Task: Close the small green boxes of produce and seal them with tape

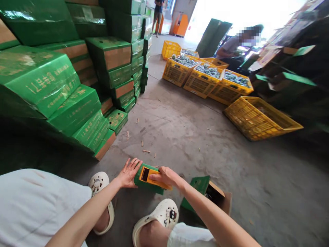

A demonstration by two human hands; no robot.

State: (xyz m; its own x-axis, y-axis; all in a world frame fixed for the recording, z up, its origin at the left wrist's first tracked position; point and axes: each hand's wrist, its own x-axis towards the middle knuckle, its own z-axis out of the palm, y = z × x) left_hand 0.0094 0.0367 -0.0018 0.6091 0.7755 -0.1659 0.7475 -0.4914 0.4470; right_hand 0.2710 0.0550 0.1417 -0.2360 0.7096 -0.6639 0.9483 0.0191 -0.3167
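Observation:
A small green carton is between my feet, just above or on the concrete floor. My left hand rests on its left end, fingers spread and stretched out. My right hand is closed around an orange-yellow handheld tool with a dark rectangular window. The tool lies over the carton's top and hides much of it; its exact kind I cannot make out. To the right, beside my right forearm, an open green carton with brown inner flaps sits on the floor, its contents dark.
Stacked green cartons rise on the left. Yellow crates filled with small wrapped items stand ahead; another yellow crate tilts at right. A seated person is behind them, another person stands farther back. Paper scraps litter the floor.

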